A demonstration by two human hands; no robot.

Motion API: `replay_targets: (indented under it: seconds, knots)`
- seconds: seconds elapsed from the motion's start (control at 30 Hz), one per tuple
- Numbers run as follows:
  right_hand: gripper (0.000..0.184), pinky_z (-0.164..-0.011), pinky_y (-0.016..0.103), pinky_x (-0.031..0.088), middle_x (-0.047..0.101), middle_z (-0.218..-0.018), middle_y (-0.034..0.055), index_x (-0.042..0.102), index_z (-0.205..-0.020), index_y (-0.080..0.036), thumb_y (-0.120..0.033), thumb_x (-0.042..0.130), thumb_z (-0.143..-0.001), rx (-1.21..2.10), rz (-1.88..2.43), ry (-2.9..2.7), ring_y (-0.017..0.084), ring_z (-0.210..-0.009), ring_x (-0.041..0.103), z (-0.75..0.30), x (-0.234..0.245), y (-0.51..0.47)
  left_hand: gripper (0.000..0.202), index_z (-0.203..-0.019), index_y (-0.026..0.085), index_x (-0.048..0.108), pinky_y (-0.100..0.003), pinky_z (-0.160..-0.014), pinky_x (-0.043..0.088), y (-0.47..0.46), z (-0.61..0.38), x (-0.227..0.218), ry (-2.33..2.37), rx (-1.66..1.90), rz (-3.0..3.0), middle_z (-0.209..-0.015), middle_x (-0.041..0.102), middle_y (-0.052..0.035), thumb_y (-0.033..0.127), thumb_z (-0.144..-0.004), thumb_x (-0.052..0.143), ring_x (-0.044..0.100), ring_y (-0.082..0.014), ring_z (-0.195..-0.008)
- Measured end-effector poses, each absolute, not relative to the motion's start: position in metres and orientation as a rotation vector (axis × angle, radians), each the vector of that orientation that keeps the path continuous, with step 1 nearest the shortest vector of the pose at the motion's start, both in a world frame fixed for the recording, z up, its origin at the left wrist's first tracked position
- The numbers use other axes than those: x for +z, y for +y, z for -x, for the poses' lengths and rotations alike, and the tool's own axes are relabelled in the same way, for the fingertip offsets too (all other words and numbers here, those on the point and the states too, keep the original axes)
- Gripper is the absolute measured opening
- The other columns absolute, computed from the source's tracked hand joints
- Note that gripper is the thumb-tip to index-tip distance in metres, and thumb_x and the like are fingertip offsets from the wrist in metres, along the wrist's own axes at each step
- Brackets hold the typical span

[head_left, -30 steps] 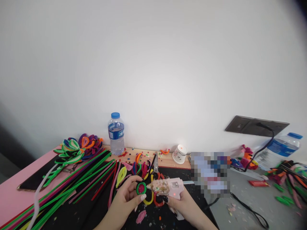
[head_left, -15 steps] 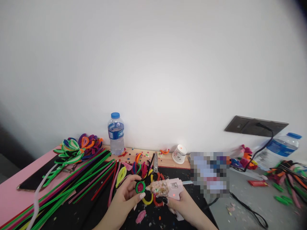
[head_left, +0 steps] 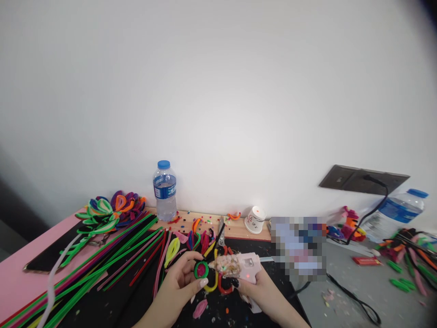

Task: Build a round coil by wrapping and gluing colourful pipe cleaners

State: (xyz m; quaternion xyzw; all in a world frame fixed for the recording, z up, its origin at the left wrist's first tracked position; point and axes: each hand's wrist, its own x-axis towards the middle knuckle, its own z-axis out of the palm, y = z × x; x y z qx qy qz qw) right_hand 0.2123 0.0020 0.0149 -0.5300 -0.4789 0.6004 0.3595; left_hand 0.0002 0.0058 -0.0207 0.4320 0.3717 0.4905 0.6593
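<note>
My left hand [head_left: 180, 280] pinches a small green ring with a magenta centre [head_left: 201, 269], seemingly coiled pipe cleaner, between thumb and fingers. In my right hand [head_left: 254, 291] is a pale pink glue gun [head_left: 239, 266], its handle wrapped by my fingers and a red light glowing on its side. The nozzle points left, right at the coil's edge; whether they touch I cannot tell. A clear glue stick [head_left: 267, 259] pokes out of the gun's back. Scissors with yellow and red handles [head_left: 225, 289] lie beneath the gun, partly covered. A pink looped piece [head_left: 200, 309] lies below my left hand.
Long pipe cleaners [head_left: 102, 269] fan across the left side, beside a pipe-cleaner flower [head_left: 104, 212]. A water bottle [head_left: 165, 191] and a paper cup [head_left: 255, 219] stand by the wall. A black cable [head_left: 355, 298] crosses the grey surface at right. Yellow loops [head_left: 172, 252] lie behind my left hand.
The green coil has shifted slightly right and down, tilting a little in my left fingers. The glue gun has barely moved and stays in my right hand.
</note>
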Motion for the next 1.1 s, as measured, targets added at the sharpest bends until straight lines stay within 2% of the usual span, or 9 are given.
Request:
replay_targets:
  seconds: [0.13,0.27,0.4,0.57,0.77,1.1]
  knots:
    - [0.050,-0.041,0.018,0.026,0.049,-0.051,-0.0086,0.061,-0.097,-0.014,-0.046,0.074,-0.061,1.554,1.358,-1.228,0.006,-0.042,0.035,-0.212,0.015,0.002,0.037,-0.096,0.024,0.053,-0.017,-0.044,0.029,0.006,0.000,-0.023,0.835,1.100,-0.983,-0.070,0.055,0.0044,0.032,-0.068,0.075,0.046,-0.0092,-0.056]
    - [0.049,-0.041,0.019,0.025,0.047,-0.049,-0.0091,0.060,-0.096,-0.014,-0.047,0.073,-0.062,1.545,1.370,-1.249,0.006,-0.041,0.035,-0.212,0.013,0.003,0.037,-0.097,0.024,0.053,-0.018,-0.047,0.030,0.005,0.000,-0.024,0.827,1.094,-0.986,-0.071,0.055,0.0041,0.031,-0.069,0.075,0.046,-0.0094,-0.058]
    - [0.051,-0.042,0.019,0.027,0.049,-0.051,-0.0087,0.059,-0.098,-0.013,-0.046,0.074,-0.061,1.546,1.383,-1.237,0.006,-0.042,0.035,-0.213,0.013,0.003,0.037,-0.097,0.023,0.052,-0.019,-0.050,0.033,0.005,0.001,-0.025,0.817,1.093,-0.982,-0.073,0.058,0.0034,0.032,-0.068,0.075,0.049,-0.0106,-0.061]
    - [0.049,-0.042,0.019,0.026,0.050,-0.052,-0.0078,0.059,-0.095,-0.014,-0.047,0.074,-0.061,1.556,1.355,-1.242,0.006,-0.043,0.035,-0.212,0.016,0.002,0.037,-0.096,0.024,0.052,-0.017,-0.045,0.030,0.007,0.000,-0.023,0.824,1.080,-0.983,-0.070,0.056,0.0048,0.032,-0.068,0.076,0.047,-0.0091,-0.056]
    - [0.050,-0.042,0.019,0.026,0.050,-0.052,-0.0081,0.059,-0.094,-0.016,-0.047,0.076,-0.059,1.555,1.360,-1.222,0.006,-0.043,0.036,-0.212,0.017,0.001,0.035,-0.095,0.025,0.055,-0.016,-0.045,0.030,0.005,-0.002,-0.020,0.824,1.163,-0.920,-0.068,0.057,0.0058,0.029,-0.068,0.077,0.050,-0.0083,-0.058]
    - [0.048,-0.043,0.019,0.029,0.052,-0.054,-0.0078,0.058,-0.092,-0.016,-0.043,0.078,-0.058,1.578,1.330,-1.215,0.006,-0.044,0.038,-0.216,0.008,0.003,0.037,-0.098,0.024,0.052,-0.015,-0.043,0.031,0.010,0.002,-0.027,0.805,1.115,-0.937,-0.070,0.058,0.0059,0.029,-0.070,0.076,0.047,-0.0073,-0.055]
